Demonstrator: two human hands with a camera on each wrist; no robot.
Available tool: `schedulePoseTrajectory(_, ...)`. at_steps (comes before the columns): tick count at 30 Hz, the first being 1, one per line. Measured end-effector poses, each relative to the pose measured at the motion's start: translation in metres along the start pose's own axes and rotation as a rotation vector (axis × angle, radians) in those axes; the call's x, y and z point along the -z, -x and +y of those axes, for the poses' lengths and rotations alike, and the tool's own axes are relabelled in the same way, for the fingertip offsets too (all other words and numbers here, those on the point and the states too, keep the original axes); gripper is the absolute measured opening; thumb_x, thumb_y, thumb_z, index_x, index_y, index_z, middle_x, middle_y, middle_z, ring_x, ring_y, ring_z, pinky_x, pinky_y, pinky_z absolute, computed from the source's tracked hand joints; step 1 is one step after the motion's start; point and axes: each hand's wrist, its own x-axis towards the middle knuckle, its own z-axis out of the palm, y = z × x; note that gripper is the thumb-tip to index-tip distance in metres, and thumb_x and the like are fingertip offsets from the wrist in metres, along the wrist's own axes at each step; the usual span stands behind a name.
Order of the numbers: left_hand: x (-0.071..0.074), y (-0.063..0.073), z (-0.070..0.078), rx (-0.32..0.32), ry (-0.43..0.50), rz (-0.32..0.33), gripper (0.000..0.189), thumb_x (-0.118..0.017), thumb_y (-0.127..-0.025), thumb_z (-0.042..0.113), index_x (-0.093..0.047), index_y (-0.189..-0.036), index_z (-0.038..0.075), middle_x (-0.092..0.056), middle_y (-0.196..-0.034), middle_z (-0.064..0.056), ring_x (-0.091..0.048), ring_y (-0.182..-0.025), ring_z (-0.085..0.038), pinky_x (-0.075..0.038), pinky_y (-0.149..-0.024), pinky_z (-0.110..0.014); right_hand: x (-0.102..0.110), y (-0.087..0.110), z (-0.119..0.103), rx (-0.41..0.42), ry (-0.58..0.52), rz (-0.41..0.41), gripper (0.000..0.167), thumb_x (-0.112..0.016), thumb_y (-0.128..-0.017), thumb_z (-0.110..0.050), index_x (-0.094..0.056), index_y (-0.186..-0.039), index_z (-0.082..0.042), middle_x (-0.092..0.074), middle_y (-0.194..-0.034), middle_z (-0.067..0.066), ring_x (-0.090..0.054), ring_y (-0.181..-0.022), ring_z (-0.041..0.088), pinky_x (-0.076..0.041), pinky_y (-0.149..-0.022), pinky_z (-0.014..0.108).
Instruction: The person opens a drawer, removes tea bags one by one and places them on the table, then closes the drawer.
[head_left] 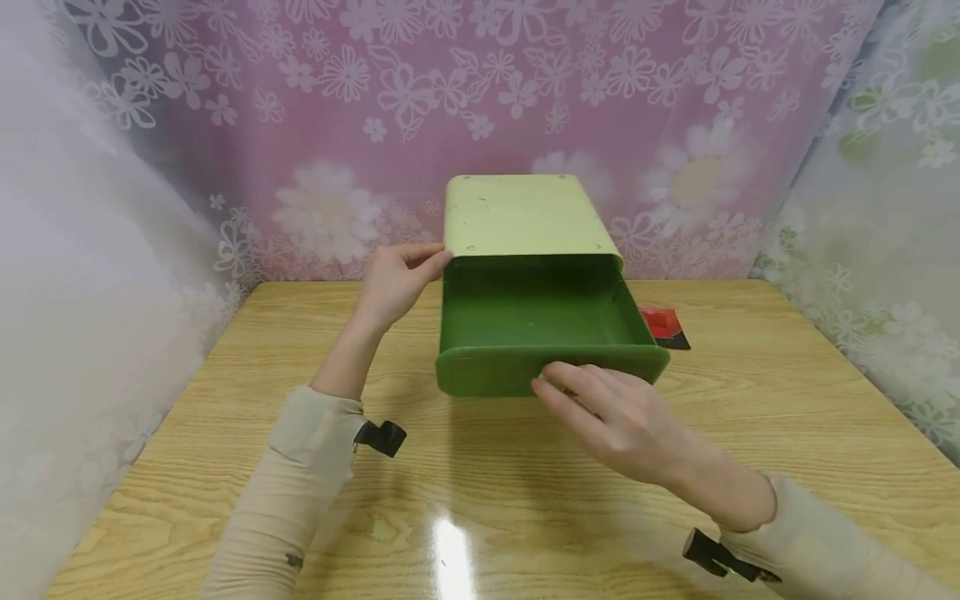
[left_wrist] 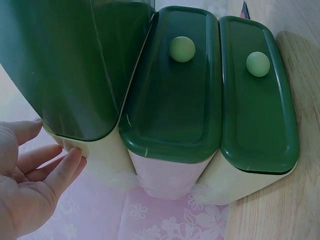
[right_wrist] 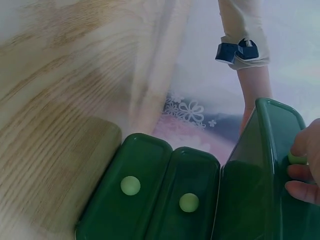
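Your right hand (head_left: 618, 421) pinches pale knob (right_wrist: 297, 159) of green top drawer (head_left: 487, 372), which juts out toward you above two closed drawers (left_wrist: 172, 105). Your left hand (head_left: 395, 283) unclenched, fingertips touching left side of cream casing (head_left: 525, 217) near front corner. Red-and-black item (head_left: 662, 323) on wooden table (head_left: 750, 400), right of casing. Pink floral curtain (head_left: 450, 83) behind.

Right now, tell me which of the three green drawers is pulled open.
The top drawer, its pale green knob gripped by the right hand; the middle drawer and bottom drawer beneath it are shut.
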Motion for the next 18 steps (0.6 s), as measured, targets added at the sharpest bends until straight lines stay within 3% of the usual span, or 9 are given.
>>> schedulePoseTrajectory(18,-0.0006,0.0002,-0.0002,0.004,-0.008,0.002,0.038,-0.060,-0.091,0.032,-0.063,-0.121,0.008,-0.064,-0.112,-0.009,-0.063,-0.092,-0.019,-0.049,-0.082,-0.037,-0.0068,0.0009,0.0059,-0.066,-0.014,-0.008,0.026,-0.041,-0.095,0.005,-0.066,-0.092,0.006,-0.059,-0.090,0.020,-0.058,-0.065,0.024,-0.050,-0.050,0.029)
